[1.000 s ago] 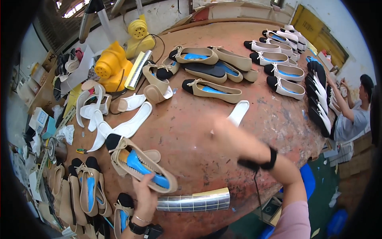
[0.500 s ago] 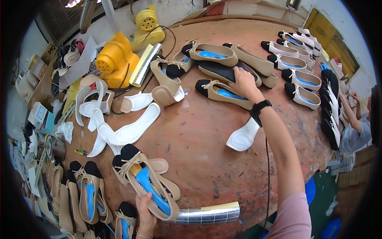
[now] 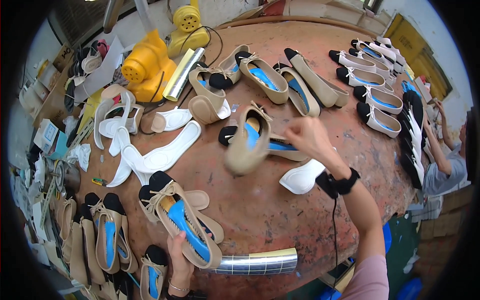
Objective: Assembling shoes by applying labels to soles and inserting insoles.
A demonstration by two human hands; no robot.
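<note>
Hands first: our right hand pinches a beige flat by its heel rim, lifted and blurred, toe hanging down toward us so the blue lining faces up. Our left hand grips another flat from beneath, fingers curled round the sole, tilted up so we see inside it. We take the yellow machine as landmark. Lifted flat hangs well right of it and nearer us, above the round brown table. Left-hand flat sits far below the machine, at the near rim. White insoles lie just below the machine, probably kept handy. Silver roll rests at the near edge, right of our left hand. Finished pairs line up far right of the machine, beside a seated co-worker.
</note>
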